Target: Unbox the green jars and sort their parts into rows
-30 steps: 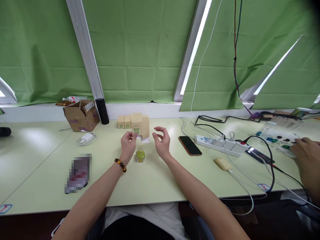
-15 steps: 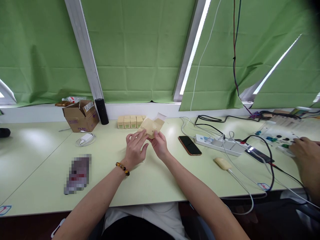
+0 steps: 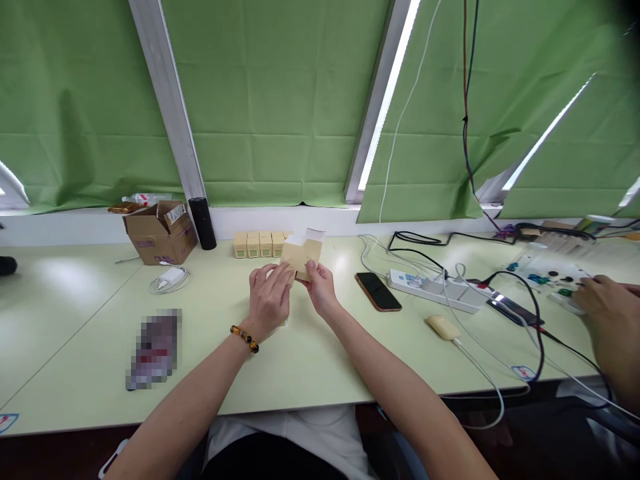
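Observation:
Above the middle of the table, both hands hold a small tan paper carton [image 3: 303, 255] that looks partly folded, its pale flaps sticking up at the top. My right hand [image 3: 321, 290] pinches its lower right side, thumb on the near face. My left hand [image 3: 270, 293], with a beaded bracelet at the wrist, is closed over the lower left part, and its fingers hide that corner. Just behind and to the left stands a row of several small tan boxes [image 3: 253, 245], partly covered by the carton at the right end.
Left of me are an open cardboard box [image 3: 163, 240], a black cylinder [image 3: 203, 223], a white charger [image 3: 171, 277] and a blurred-out item [image 3: 155, 348]. On the right lie a phone [image 3: 379, 291], a power strip [image 3: 435, 290], a yellowish mouse-shaped item [image 3: 443, 327] and loose cables. A co-worker's hand [image 3: 605, 300] works farther right.
The carton has turned more upright and its broad face now shows more squarely. My left fingers have drawn together at its lower left side, and the left thumb has tucked in.

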The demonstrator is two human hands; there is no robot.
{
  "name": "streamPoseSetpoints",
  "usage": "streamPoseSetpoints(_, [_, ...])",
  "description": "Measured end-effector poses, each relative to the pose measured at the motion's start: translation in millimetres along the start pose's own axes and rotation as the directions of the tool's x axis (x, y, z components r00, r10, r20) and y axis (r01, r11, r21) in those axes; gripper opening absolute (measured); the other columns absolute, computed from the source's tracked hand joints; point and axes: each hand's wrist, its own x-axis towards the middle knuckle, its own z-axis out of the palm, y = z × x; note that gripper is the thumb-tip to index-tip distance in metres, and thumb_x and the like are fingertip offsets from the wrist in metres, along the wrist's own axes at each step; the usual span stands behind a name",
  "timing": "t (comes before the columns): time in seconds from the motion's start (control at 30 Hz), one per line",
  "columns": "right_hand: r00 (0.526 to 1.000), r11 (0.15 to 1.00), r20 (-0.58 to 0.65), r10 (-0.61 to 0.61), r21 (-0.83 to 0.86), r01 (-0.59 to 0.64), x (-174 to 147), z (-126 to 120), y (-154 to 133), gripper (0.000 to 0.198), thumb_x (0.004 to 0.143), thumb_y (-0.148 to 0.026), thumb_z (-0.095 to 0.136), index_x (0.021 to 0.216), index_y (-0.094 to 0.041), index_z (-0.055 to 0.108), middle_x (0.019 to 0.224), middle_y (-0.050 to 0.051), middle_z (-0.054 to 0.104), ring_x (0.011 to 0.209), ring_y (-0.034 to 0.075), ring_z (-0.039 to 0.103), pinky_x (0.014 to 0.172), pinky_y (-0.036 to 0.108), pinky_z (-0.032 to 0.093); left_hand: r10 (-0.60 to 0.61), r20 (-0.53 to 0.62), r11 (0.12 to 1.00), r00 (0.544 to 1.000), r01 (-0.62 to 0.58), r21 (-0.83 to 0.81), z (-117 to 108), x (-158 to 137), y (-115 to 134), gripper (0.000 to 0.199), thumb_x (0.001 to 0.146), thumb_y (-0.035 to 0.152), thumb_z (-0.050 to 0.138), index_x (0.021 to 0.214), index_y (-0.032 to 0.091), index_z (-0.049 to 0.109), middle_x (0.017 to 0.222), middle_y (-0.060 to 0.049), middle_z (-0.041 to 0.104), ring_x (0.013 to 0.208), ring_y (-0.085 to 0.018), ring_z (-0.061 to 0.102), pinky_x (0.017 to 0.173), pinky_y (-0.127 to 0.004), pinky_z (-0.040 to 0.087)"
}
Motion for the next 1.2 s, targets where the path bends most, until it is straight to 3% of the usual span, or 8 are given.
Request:
streamPoseSetpoints(0.13, [0.969,0.99,0.234,-0.074,-0.097,0.099,-11,9,-7,0.052,0.089,-0.07,0.069,0.112,-0.024,0.079,0.129,0.008,0.075,0.124,0.031,0.067,0.108,0.051,0.055,-0.062,0.051,0.997,0.997,0.064,-0.041,3,-1,7,0.059,0.1,0.03,0.059,0.156,0.022,0.044,0.152,-0.018,0.058,0.136,-0.035,0.056,0.111,-0.055,0.04])
streamPoseSetpoints(0.23, [0.911,0.951,0.394,-0.124,-0.216,0.222,-21,14,-15,0.059,0.097,-0.076,0.05,0.134,-0.035,0.072,0.158,0.002,0.055,0.152,0.031,0.042,0.123,0.054,0.039,-0.258,-0.006,0.944,0.966,0.25,-0.214,7,1,6,0.062,0.098,0.039,0.064,0.153,0.02,0.043,0.146,-0.02,0.061,0.13,-0.033,0.06,0.106,-0.051,0.048])
streamPoseSetpoints(0.33, [0.899,0.88,0.416,-0.139,-0.364,0.304,-31,18,-21,0.059,0.097,-0.078,0.044,0.137,-0.043,0.069,0.165,-0.006,0.045,0.159,0.029,0.026,0.131,0.055,0.02,-0.532,-0.032,0.757,0.846,0.458,-0.466,11,4,-5,0.045,0.098,0.044,0.064,0.134,0.019,0.054,0.126,-0.016,0.07,0.111,-0.026,0.069,0.093,-0.04,0.056])
streamPoseSetpoints(0.43, [0.895,0.839,0.416,-0.163,-0.419,0.348,-35,19,-22,0.053,0.099,-0.075,0.045,0.135,-0.044,0.07,0.164,-0.008,0.045,0.157,0.029,0.026,0.131,0.055,0.018,-0.709,-0.021,0.58,0.705,0.565,-0.586,13,8,-27,0.035,0.096,0.045,0.064,0.118,0.017,0.062,0.116,-0.014,0.074,0.102,-0.023,0.072,0.086,-0.035,0.058])
streamPoseSetpoints(0.6, [0.916,0.799,0.321,-0.24,-0.471,0.374,-29,15,-16,0.045,0.104,-0.064,0.045,0.126,-0.039,0.075,0.15,0.001,0.058,0.149,0.029,0.036,0.126,0.052,0.027,-0.883,0.079,0.374,0.462,0.796,-0.476,6,19,-76,0.025,0.09,0.032,0.063,0.106,0.014,0.068,0.114,-0.014,0.077,0.098,-0.021,0.074,0.084,-0.031,0.058])
streamPoseSetpoints(0.7, [0.933,0.789,0.262,-0.247,-0.505,0.351,-23,10,-12,0.043,0.105,-0.06,0.044,0.119,-0.035,0.077,0.14,0.004,0.063,0.142,0.029,0.042,0.121,0.052,0.033,-0.909,0.13,0.333,0.396,0.877,-0.346,-6,23,-105,0.024,0.085,0.025,0.061,0.103,0.011,0.07,0.106,-0.014,0.078,0.09,-0.021,0.074,0.077,-0.03,0.058])
streamPoseSetpoints(1.07, [0.979,0.78,0.121,-0.165,-0.592,0.204,1,-13,11,0.041,0.099,-0.057,0.051,0.102,-0.028,0.08,0.115,0.007,0.076,0.127,0.03,0.052,0.107,0.048,0.044,-0.932,0.146,0.357,0.33,0.906,0.227,-62,12,-172,0.054,0.064,0.019,0.076,0.115,0.014,0.061,0.117,-0.021,0.074,0.117,-0.04,0.067,0.1,-0.05,0.045])
streamPoseSetpoints(1.2, [0.983,0.741,0.106,-0.147,-0.647,0.181,9,-22,19,0.044,0.096,-0.061,0.052,0.098,-0.027,0.08,0.108,0.008,0.077,0.123,0.032,0.052,0.103,0.05,0.045,-0.902,0.132,0.422,0.412,0.772,0.475,-56,4,-169,0.054,0.073,0.026,0.072,0.123,0.012,0.059,0.125,-0.028,0.068,0.127,-0.048,0.057,0.107,-0.061,0.034])
